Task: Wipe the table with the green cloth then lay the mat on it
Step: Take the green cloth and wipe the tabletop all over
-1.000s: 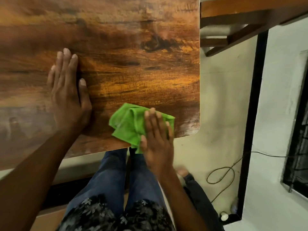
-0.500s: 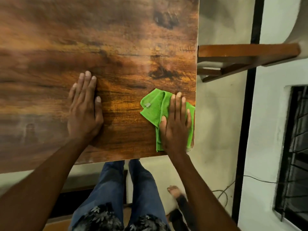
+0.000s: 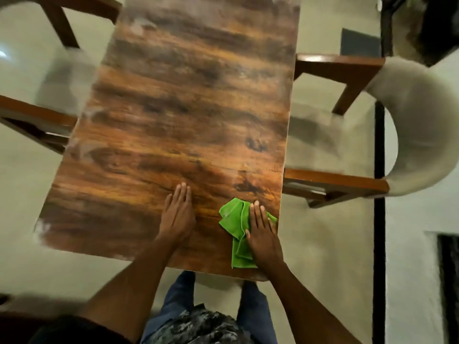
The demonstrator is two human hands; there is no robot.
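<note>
2 flat hands, fingers straight, on 1 table [image 3: 173, 108]: left hand [image 3: 177, 216] bare-palmed, right hand [image 3: 262, 229] atop 1 green cloth [image 3: 234, 214].

Glossy wood-grain table [image 3: 173, 120], soft cloth [image 3: 236, 217]

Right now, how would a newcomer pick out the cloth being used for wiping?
Find the long wooden table and follow it to its near right corner. There the right hand presses flat on a crumpled green cloth. It is the only bright green thing there; the left hand lies on bare wood.
</note>
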